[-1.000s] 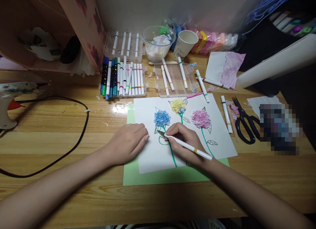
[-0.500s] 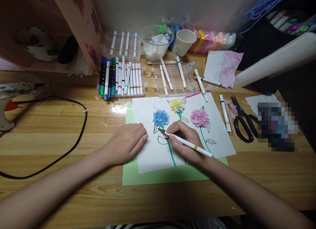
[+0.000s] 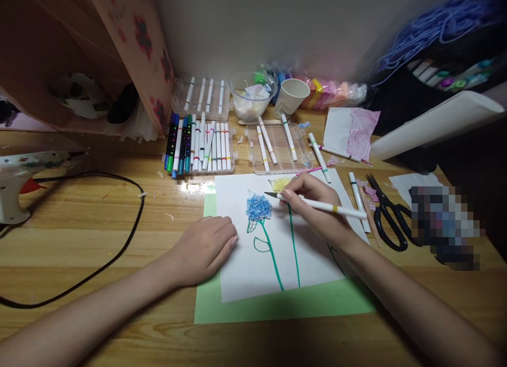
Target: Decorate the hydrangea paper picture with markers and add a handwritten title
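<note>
My right hand [image 3: 317, 206] pinches a white marker [image 3: 322, 205] with a brownish-yellow band. Its dark tip hovers just right of the blue crumpled-paper flower [image 3: 259, 207]. This flower is on a white sheet [image 3: 241, 277] with green drawn stems and outlined leaves. Behind the marker a yellow flower [image 3: 281, 185] shows in part; the right part of the drawing is hidden by my hand. My left hand [image 3: 208, 251] rests palm down at the sheet's left edge, fingers curled under, with nothing seen in it. A green sheet [image 3: 277, 311] lies beneath the white one.
Marker cases [image 3: 277, 166] stand behind the paper, near a clear bowl [image 3: 253, 100] of scraps and a paper cup [image 3: 292, 95]. To the right lie black scissors [image 3: 390, 227] and a loose marker [image 3: 358, 200]. A glue gun [image 3: 16, 182] and its black cable [image 3: 134, 224] are at left.
My right hand has lifted the marker from beside the blue flower's leaf, moving up and right, over the pink flower. The left hand stays on the sheet's edge. The view has tilted slightly upward.
</note>
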`<move>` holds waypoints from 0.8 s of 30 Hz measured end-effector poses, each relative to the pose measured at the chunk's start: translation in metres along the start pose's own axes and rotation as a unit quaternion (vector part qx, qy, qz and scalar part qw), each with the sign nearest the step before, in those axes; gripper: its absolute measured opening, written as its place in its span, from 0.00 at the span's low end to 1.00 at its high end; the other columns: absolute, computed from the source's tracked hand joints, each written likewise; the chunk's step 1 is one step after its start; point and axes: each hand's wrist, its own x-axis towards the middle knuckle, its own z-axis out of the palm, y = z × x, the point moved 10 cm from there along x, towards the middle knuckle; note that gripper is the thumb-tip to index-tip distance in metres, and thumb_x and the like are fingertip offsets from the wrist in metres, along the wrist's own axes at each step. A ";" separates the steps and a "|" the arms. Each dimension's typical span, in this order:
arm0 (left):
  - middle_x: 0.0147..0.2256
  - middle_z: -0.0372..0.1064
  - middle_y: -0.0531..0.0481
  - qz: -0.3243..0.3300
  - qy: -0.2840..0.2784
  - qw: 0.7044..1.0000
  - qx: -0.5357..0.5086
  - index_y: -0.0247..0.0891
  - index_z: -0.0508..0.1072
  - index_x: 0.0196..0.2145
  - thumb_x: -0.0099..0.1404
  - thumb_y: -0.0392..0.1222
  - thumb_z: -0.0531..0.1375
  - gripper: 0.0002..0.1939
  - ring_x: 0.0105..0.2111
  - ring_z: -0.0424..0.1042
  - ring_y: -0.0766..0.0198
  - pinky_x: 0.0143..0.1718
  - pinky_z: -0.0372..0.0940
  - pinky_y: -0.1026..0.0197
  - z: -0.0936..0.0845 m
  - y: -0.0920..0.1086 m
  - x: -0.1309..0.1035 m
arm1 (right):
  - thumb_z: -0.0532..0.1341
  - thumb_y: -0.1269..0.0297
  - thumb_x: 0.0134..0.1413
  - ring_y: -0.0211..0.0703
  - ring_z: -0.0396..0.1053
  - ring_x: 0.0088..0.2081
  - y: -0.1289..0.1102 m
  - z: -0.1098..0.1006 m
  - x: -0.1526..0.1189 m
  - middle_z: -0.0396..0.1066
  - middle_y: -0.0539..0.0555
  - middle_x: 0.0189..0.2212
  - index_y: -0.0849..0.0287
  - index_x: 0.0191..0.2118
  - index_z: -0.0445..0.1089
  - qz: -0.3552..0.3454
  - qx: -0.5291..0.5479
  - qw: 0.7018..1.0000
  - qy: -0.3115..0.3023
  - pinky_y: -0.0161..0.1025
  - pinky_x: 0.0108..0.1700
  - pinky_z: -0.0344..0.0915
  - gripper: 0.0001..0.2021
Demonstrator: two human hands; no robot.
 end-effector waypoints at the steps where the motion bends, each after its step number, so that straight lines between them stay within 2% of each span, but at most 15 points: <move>1: 0.29 0.61 0.50 -0.002 0.000 1.000 -0.001 0.37 0.61 0.30 0.71 0.41 0.40 0.16 0.29 0.59 0.62 0.32 0.56 0.59 0.000 -0.001 0.000 | 0.60 0.62 0.55 0.38 0.65 0.27 -0.003 0.001 0.011 0.66 0.49 0.23 0.58 0.26 0.63 0.002 -0.015 1.000 -0.007 0.36 0.28 0.59 0.10; 4: 0.29 0.61 0.50 -0.008 -0.003 1.000 -0.005 0.38 0.60 0.30 0.71 0.41 0.40 0.15 0.29 0.59 0.62 0.32 0.55 0.59 0.001 -0.003 -0.001 | 0.61 0.61 0.53 0.34 0.60 0.22 -0.011 0.010 0.037 0.61 0.46 0.18 0.58 0.21 0.59 -0.013 -0.054 0.998 -0.024 0.34 0.25 0.55 0.15; 7: 0.29 0.61 0.50 -0.008 -0.004 1.000 -0.009 0.38 0.60 0.30 0.71 0.41 0.40 0.15 0.29 0.59 0.62 0.32 0.55 0.59 0.002 -0.003 0.000 | 0.59 0.64 0.54 0.32 0.54 0.20 -0.015 0.023 0.049 0.56 0.44 0.16 0.58 0.19 0.55 -0.031 -0.082 0.996 -0.037 0.33 0.23 0.50 0.16; 11: 0.29 0.61 0.50 0.000 0.003 1.000 -0.005 0.38 0.60 0.30 0.71 0.40 0.40 0.15 0.29 0.59 0.62 0.32 0.55 0.59 0.001 -0.002 0.000 | 0.59 0.66 0.54 0.31 0.53 0.20 -0.012 0.031 0.050 0.55 0.44 0.16 0.58 0.19 0.55 -0.032 -0.115 0.992 -0.049 0.33 0.23 0.49 0.16; 24: 0.29 0.61 0.51 0.006 0.008 1.000 -0.004 0.38 0.60 0.30 0.70 0.40 0.41 0.14 0.28 0.59 0.63 0.31 0.54 0.59 0.000 0.000 0.000 | 0.59 0.69 0.53 0.31 0.53 0.20 -0.013 0.035 0.047 0.56 0.44 0.17 0.58 0.19 0.55 -0.045 -0.131 0.988 -0.061 0.33 0.24 0.49 0.15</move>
